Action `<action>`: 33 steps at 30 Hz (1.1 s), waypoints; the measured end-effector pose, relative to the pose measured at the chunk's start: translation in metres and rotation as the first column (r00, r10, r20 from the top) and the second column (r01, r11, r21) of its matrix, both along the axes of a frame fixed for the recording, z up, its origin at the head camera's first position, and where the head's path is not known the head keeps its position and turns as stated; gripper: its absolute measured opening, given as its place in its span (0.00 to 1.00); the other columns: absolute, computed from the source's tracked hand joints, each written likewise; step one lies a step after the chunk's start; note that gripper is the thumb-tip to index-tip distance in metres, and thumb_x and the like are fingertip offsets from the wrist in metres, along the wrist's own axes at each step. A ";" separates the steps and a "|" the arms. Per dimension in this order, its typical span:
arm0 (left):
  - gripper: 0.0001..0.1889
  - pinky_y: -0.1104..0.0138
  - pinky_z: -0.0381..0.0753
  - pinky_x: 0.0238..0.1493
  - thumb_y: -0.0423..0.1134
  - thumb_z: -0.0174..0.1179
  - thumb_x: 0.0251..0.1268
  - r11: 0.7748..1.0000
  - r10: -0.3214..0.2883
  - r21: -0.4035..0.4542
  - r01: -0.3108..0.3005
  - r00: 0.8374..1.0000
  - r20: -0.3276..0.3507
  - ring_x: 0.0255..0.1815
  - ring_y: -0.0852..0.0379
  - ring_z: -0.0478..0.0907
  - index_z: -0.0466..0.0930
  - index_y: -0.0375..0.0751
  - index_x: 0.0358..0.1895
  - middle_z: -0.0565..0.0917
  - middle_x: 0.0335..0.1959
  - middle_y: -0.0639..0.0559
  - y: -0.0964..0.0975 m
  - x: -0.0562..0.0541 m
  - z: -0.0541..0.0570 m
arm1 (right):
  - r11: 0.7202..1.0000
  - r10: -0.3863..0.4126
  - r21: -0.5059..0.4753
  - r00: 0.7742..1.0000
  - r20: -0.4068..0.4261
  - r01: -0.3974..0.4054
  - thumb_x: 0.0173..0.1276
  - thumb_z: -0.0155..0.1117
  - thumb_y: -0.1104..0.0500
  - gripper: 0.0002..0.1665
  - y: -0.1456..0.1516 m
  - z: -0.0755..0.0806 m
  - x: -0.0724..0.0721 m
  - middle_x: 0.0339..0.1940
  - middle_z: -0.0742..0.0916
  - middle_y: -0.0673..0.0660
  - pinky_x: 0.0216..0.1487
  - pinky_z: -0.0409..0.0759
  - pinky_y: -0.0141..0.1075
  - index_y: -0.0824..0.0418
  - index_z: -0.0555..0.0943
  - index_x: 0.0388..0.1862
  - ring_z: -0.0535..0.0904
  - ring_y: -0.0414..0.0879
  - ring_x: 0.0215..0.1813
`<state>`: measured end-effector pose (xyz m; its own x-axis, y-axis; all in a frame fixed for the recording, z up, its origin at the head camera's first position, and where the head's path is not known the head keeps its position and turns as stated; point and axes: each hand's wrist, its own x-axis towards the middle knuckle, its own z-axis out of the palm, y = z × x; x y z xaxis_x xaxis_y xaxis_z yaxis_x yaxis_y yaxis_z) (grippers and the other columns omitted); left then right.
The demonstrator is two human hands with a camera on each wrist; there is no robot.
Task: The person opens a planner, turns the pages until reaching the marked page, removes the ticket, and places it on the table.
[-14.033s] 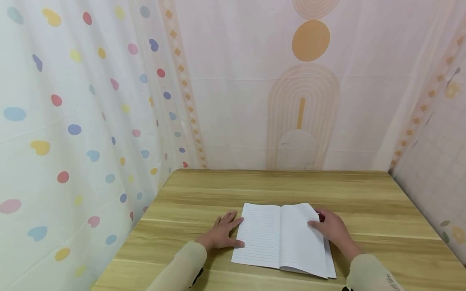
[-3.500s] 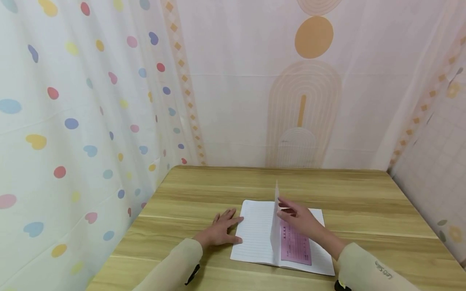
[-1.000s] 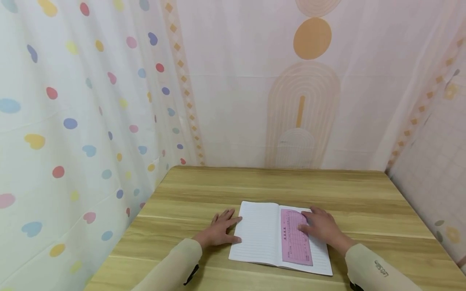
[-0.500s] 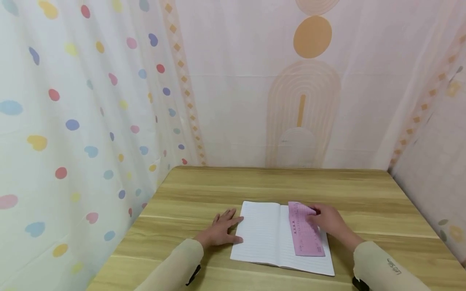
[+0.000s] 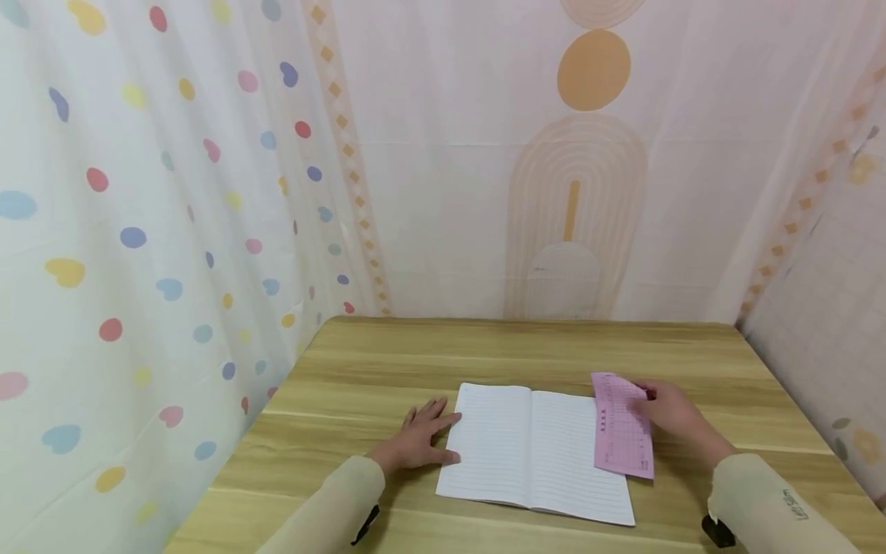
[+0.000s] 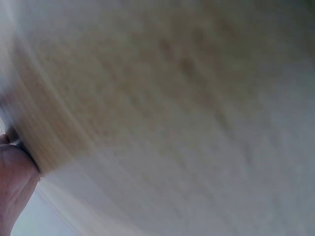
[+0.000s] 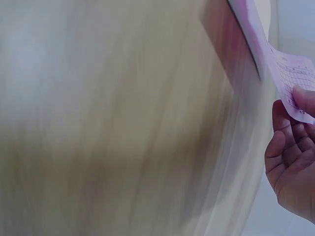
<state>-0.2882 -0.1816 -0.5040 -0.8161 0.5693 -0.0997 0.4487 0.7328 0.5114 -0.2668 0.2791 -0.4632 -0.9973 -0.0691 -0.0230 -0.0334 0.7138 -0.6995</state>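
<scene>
An open notebook [image 5: 493, 446] with lined white pages lies flat on the table. My left hand [image 5: 415, 440] rests at its left edge, fingers spread and the thumb on the page; the left wrist view shows little more than part of the hand [image 6: 17, 184]. My right hand [image 5: 670, 409] pinches a pink printed slip [image 5: 621, 431] by its right edge, over the notebook's right side. In the right wrist view the slip [image 7: 293, 73] bends between thumb and fingers, raised above the tabletop, with the other fingers of the hand [image 7: 298, 172] curled below it.
The wood-grain table [image 5: 415, 346] extends behind and to both sides of the notebook. A dotted curtain [image 5: 173, 231] hangs on the left, and a patterned cloth [image 5: 443, 192] closes off the back.
A raised page was turned leftward, exposing the pink slip on the right page. The right hand then took the slip and moved it right, partly past the notebook's edge. The left hand stayed put.
</scene>
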 end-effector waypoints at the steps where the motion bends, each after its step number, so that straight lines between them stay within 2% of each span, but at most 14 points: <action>1: 0.42 0.41 0.32 0.74 0.60 0.64 0.63 1.000 0.001 0.001 -0.001 1.000 -0.002 0.80 0.39 0.37 0.62 0.47 0.76 0.46 0.80 0.38 0.000 0.001 -0.001 | 1.000 -0.006 0.006 1.000 0.013 0.006 0.73 0.59 0.60 0.30 0.004 0.001 0.000 0.63 0.74 0.79 0.58 0.74 0.61 0.78 0.69 0.66 0.74 0.67 0.59; 5: 0.42 0.41 0.32 0.74 0.59 0.64 0.63 1.000 0.001 0.004 -0.001 1.000 0.006 0.80 0.39 0.37 0.62 0.45 0.76 0.46 0.80 0.37 0.000 0.005 -0.003 | 0.999 -0.022 0.027 0.999 0.030 0.021 0.73 0.59 0.61 0.29 0.017 -0.002 0.002 0.61 0.75 0.79 0.56 0.76 0.59 0.80 0.69 0.65 0.75 0.64 0.55; 8: 0.42 0.40 0.32 0.74 0.60 0.64 0.63 1.000 -0.005 0.005 0.005 1.000 0.016 0.80 0.38 0.37 0.62 0.45 0.76 0.45 0.80 0.37 0.000 0.007 -0.003 | 0.999 -0.015 0.040 1.000 0.012 0.014 0.71 0.60 0.62 0.28 0.029 -0.007 0.003 0.58 0.77 0.78 0.53 0.77 0.58 0.81 0.71 0.63 0.76 0.61 0.51; 15: 0.42 0.41 0.31 0.74 0.61 0.63 0.64 1.000 -0.015 0.010 0.015 1.000 0.022 0.80 0.39 0.36 0.61 0.46 0.77 0.45 0.80 0.38 0.001 0.005 -0.003 | 0.997 -0.033 0.066 0.999 0.025 0.032 0.72 0.60 0.60 0.31 0.045 -0.007 0.001 0.61 0.73 0.81 0.57 0.72 0.63 0.81 0.68 0.65 0.74 0.68 0.56; 20: 0.43 0.41 0.31 0.74 0.61 0.63 0.63 1.000 -0.021 0.008 0.021 1.000 0.018 0.80 0.39 0.37 0.61 0.47 0.77 0.45 0.80 0.38 0.001 0.005 -0.005 | 0.996 -0.057 0.077 0.997 0.047 0.054 0.73 0.59 0.59 0.33 0.051 -0.006 0.002 0.61 0.72 0.83 0.56 0.72 0.63 0.81 0.65 0.67 0.73 0.67 0.54; 26: 0.42 0.41 0.31 0.74 0.61 0.63 0.64 1.000 -0.016 0.010 0.016 1.000 0.018 0.80 0.40 0.37 0.61 0.47 0.77 0.45 0.80 0.38 0.003 0.003 -0.005 | 0.991 -0.083 0.107 0.996 -0.018 0.085 0.72 0.59 0.59 0.37 0.058 -0.005 0.008 0.56 0.75 0.83 0.54 0.73 0.63 0.83 0.60 0.68 0.74 0.72 0.54; 33: 0.42 0.41 0.33 0.74 0.60 0.63 0.64 1.000 -0.013 0.004 0.013 1.000 0.015 0.80 0.39 0.38 0.62 0.45 0.76 0.46 0.80 0.37 0.002 0.006 -0.003 | 0.986 -0.095 0.129 0.994 -0.057 0.102 0.73 0.59 0.59 0.36 0.052 -0.004 0.009 0.60 0.72 0.84 0.55 0.73 0.63 0.82 0.61 0.68 0.71 0.77 0.59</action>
<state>-0.2818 -0.1793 -0.5065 -0.8069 0.5803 -0.1099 0.4506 0.7251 0.5207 -0.2581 0.3314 -0.4674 -0.9992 0.0299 0.0248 0.0090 0.8008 -0.5989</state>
